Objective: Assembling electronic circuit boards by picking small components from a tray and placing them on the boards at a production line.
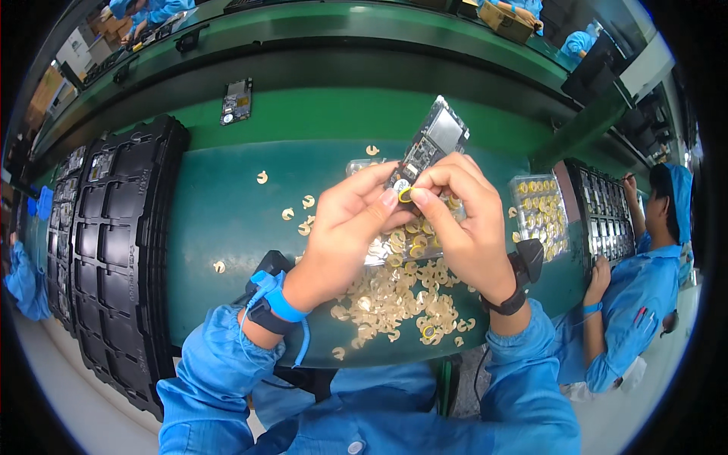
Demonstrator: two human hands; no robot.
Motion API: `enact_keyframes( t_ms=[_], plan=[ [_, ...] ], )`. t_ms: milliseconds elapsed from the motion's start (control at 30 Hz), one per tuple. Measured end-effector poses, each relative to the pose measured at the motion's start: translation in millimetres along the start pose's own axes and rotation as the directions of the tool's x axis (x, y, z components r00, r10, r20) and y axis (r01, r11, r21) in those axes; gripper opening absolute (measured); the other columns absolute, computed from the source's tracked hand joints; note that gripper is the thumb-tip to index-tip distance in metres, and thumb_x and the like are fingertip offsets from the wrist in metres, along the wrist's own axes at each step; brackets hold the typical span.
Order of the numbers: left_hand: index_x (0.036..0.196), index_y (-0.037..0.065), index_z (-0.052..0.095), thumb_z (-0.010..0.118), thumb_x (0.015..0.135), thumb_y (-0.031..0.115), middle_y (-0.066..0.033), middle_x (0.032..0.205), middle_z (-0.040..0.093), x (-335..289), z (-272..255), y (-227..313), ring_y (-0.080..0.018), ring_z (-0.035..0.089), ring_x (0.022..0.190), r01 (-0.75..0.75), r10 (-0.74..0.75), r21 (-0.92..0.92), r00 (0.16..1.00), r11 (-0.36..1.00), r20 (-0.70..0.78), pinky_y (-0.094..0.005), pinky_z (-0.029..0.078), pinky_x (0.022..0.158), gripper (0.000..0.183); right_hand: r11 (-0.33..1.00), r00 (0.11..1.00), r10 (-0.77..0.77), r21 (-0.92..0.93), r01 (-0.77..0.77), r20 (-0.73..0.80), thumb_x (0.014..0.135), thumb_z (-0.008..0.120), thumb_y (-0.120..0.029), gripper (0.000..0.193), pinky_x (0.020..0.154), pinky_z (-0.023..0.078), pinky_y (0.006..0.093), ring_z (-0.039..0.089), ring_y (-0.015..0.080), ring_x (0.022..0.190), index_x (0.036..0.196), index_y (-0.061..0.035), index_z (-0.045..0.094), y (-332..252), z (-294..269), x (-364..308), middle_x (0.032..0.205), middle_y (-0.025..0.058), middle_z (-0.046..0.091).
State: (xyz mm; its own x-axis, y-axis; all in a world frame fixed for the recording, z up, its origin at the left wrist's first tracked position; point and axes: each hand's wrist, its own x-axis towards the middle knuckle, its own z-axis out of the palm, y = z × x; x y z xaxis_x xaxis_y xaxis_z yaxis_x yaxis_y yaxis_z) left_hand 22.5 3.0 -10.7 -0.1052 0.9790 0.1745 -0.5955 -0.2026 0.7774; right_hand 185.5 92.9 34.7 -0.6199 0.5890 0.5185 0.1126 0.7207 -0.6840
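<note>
Overhead, slim circuit board (429, 147) (yellow-ringed end)

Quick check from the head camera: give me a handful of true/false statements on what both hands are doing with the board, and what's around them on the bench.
1. Both hands hold the board above the bench. True: the left hand and right hand meet at its lower end.
2. A small yellow ring sits at the fingertips. True.
3. The bench is red. False: it is green.
4. The pile of peeled bits lies to the far left of the black trays. False: it lies under the hands, right of those trays.
5. The left wrist wears a blue strap. True.
6. The other board lies in the right hand. False: it lies alone on the belt, upper left.
</note>
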Motion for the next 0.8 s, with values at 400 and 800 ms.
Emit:
enact_keyframes(
  t_ms=[400,800],
  plan=[
    [0.15,-0.005,0.052,0.054,0.111,0.008,-0.013,0.138,0.066,0,1,2,-0.0198,0.065,0.127,0.026,-0.024,0.09,0.999,0.996,-0.026,-0.0352,0.057,0.107,0.042,0.999,0.998,0.036,0.003,-0.035,-0.054,0.093,0.07,-0.003,0.004,0.078,0.047,0.0347,0.058,0.0228,0.083,0.093,-0.0003,0.067,2,-3,-2,0.087,0.0083,0.06],
    [0.15,-0.01,0.047,0.055,0.109,0.009,-0.0218,0.142,0.063,2,6,4,-0.0308,0.062,0.134,0.0,0.0,0.056,1.0,0.998,0.009,-0.0456,0.053,0.114,0.046,1.0,0.998,-0.019,-0.013,0.019,-0.066,0.091,0.071,-0.002,0.004,0.076,0.047,0.0356,0.058,0.0244,0.083,0.093,-0.0007,0.067,5,2,-2,0.084,0.0089,0.058]
  ],
)
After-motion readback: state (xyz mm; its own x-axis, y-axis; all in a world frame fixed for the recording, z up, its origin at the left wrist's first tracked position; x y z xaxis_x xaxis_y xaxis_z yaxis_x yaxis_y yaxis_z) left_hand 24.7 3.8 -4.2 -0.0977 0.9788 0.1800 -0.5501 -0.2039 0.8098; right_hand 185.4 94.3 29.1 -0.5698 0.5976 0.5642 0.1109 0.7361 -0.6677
